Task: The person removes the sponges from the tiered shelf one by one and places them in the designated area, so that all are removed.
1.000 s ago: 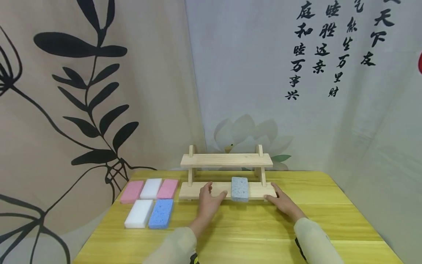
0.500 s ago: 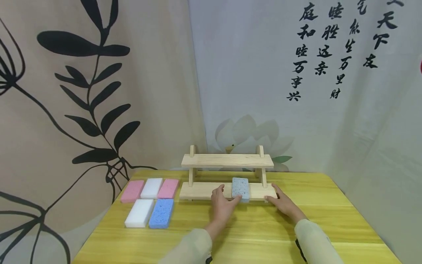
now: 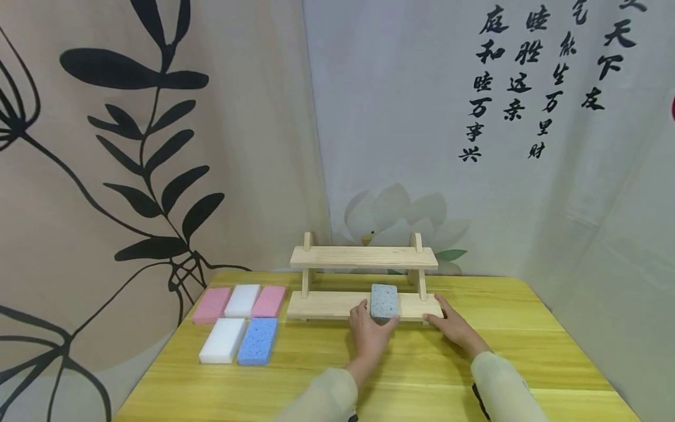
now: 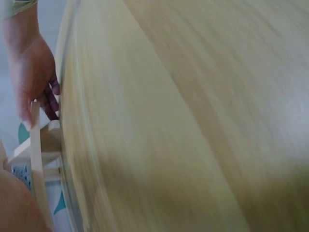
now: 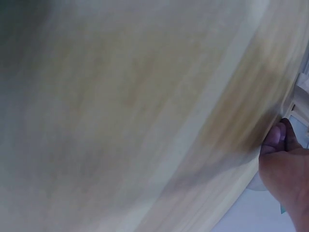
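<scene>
A speckled grey sponge (image 3: 384, 300) lies on the lower plank of a two-tier wooden rack (image 3: 329, 305), right of its middle. My left hand (image 3: 369, 334) holds the sponge at its near left corner, index finger along the left side and thumb across the front. In the left wrist view, part of the sponge (image 4: 21, 174) shows beside that hand (image 4: 19, 205). My right hand (image 3: 456, 328) grips the right end of the lower plank. The left wrist view shows its thumb and fingers on opposite faces of the plank (image 4: 36, 154).
Left of the rack on the wooden table (image 3: 422, 375) lie two pink sponges (image 3: 212, 305) (image 3: 269, 302), two white sponges (image 3: 245, 301) (image 3: 222, 341) and a blue sponge (image 3: 257, 341). The rack's upper plank (image 3: 364, 257) stands behind the grey sponge. A printed curtain hangs behind.
My left hand has moved right along the lower plank to the grey sponge, its thumb now at the sponge's front. My right hand stays on the plank's end.
</scene>
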Demonstrator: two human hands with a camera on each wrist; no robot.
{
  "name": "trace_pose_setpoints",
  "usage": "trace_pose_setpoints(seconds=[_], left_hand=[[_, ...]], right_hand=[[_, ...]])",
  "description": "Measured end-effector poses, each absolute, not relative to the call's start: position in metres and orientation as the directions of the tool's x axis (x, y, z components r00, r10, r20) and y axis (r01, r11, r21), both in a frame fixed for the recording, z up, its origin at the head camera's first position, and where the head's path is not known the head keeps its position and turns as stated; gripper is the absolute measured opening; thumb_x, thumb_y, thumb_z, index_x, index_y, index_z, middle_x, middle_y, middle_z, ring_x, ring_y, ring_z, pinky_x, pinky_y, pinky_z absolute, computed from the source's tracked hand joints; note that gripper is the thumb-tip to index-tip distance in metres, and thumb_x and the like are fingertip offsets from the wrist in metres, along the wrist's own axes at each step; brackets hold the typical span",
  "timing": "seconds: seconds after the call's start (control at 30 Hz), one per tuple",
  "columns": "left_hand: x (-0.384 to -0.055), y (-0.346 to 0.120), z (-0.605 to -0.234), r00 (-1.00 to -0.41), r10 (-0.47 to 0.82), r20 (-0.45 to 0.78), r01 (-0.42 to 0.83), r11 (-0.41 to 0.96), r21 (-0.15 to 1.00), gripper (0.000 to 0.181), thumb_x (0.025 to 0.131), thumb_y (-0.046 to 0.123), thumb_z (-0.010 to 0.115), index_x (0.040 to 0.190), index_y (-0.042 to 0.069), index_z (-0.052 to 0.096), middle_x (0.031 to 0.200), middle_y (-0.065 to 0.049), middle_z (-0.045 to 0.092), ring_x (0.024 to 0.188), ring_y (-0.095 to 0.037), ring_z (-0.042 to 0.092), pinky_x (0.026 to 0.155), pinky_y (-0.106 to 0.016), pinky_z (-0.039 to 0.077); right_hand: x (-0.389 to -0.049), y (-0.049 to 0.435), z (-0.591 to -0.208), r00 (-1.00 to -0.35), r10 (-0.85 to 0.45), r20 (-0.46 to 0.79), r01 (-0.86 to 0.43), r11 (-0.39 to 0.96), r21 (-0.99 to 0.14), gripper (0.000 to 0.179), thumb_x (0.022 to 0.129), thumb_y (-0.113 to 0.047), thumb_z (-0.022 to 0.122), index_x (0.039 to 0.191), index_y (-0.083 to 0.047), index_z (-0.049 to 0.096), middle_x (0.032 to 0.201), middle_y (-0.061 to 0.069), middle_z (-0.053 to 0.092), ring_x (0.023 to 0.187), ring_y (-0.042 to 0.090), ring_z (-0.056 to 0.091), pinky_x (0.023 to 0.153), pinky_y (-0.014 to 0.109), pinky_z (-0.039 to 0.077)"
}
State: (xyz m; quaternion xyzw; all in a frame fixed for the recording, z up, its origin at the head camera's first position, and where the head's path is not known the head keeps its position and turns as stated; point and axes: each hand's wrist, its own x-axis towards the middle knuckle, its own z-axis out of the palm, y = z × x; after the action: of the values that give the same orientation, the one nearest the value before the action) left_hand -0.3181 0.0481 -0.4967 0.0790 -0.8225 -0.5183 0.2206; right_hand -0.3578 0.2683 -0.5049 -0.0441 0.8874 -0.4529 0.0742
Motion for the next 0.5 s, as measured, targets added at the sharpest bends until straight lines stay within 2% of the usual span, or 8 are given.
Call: trace_pose_setpoints(seconds=[0.5], left_hand=[[-0.321, 0.069, -0.503, -0.840, -0.424, 0.340, 0.079, 0.524, 0.848, 0.090, 0.060, 0.034, 0.093, 0.130, -0.003, 0.051, 0.117, -0.014, 0.049, 0.105, -0.027, 0.047, 0.093, -0.044, 0.045]], right_hand=[[-0.361, 0.269, -0.507, -0.988, -0.129, -0.090, -0.009, 0.619, -0.785, 0.094, 0.095, -0.057, 0.057, 0.159, -0.009, 0.007, 0.157, 0.034, 0.015, 0.141, 0.053, 0.019, 0.109, 0.068, 0.022]])
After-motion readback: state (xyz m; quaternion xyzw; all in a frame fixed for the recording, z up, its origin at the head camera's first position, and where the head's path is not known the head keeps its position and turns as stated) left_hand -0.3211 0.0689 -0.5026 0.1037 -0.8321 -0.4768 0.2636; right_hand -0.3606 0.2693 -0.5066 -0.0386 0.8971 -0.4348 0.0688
